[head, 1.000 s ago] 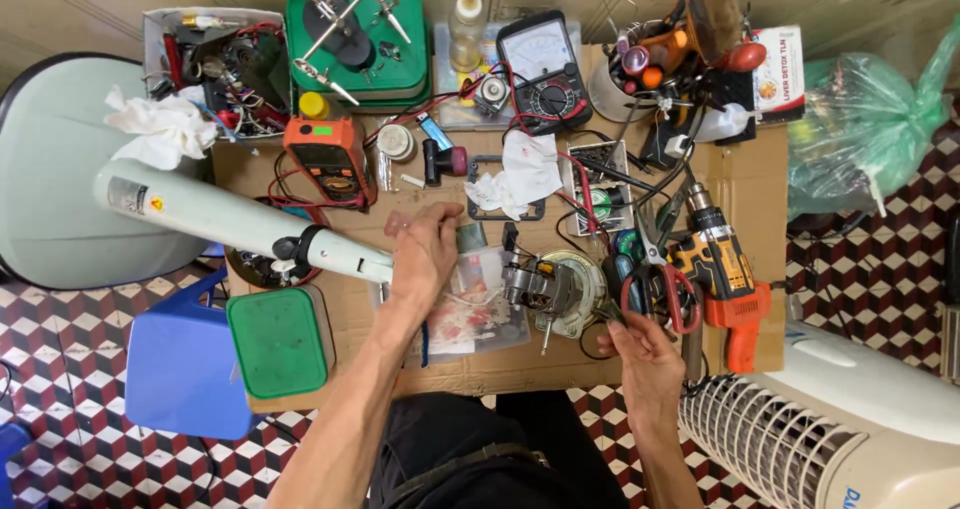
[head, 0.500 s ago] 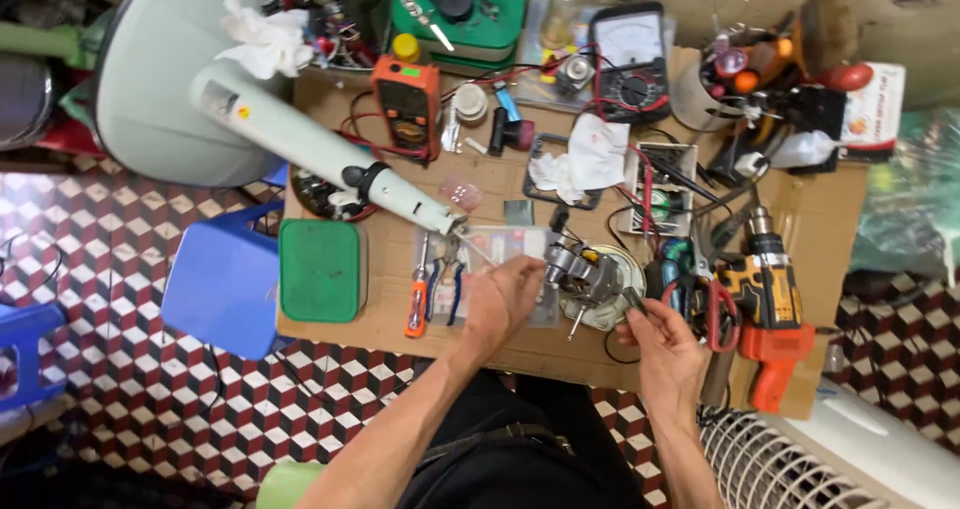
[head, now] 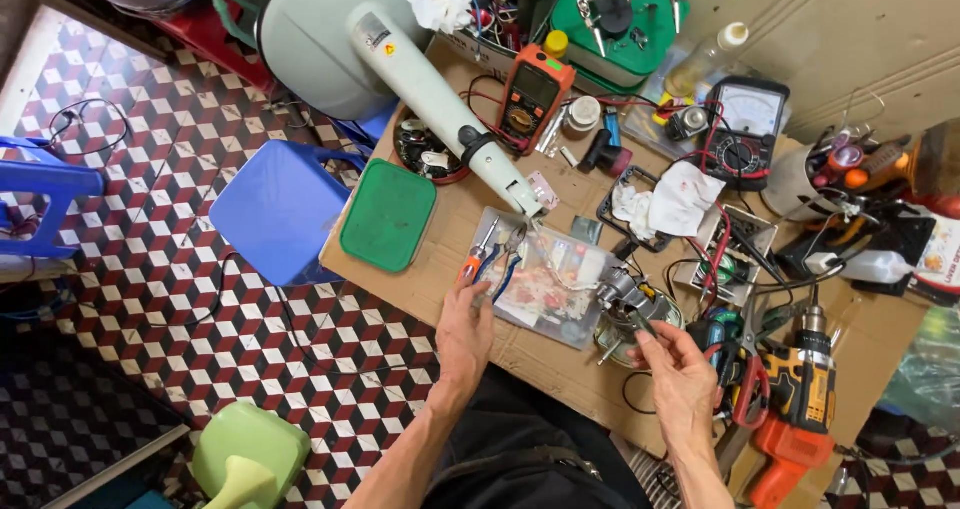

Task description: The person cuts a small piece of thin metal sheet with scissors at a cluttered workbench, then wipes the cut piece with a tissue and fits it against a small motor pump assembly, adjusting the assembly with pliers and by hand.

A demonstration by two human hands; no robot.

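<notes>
My left hand (head: pixel 466 327) rests on the cardboard-covered table (head: pixel 545 354), fingertips touching the red handle of a screwdriver (head: pixel 477 254) that lies beside blue-handled pliers (head: pixel 505 264). My right hand (head: pixel 678 379) pinches a thin tool against a small metal motor part (head: pixel 622 294) sitting on a round lid. Between the hands lies a clear plastic packet (head: pixel 550 289) with small parts in it.
A white fan pole (head: pixel 440 104) crosses the table. An orange multimeter (head: pixel 535 91), an analogue meter (head: pixel 745 129), a green lid (head: pixel 388 214), a crumpled tissue (head: pixel 675 194) and an orange drill (head: pixel 800 409) surround the work. A blue stool (head: pixel 275 209) stands left on the checkered floor.
The view swung left and tilted. My left hand slid from the packet's middle down to the red screwdriver handle. My right hand rose to the metal part.
</notes>
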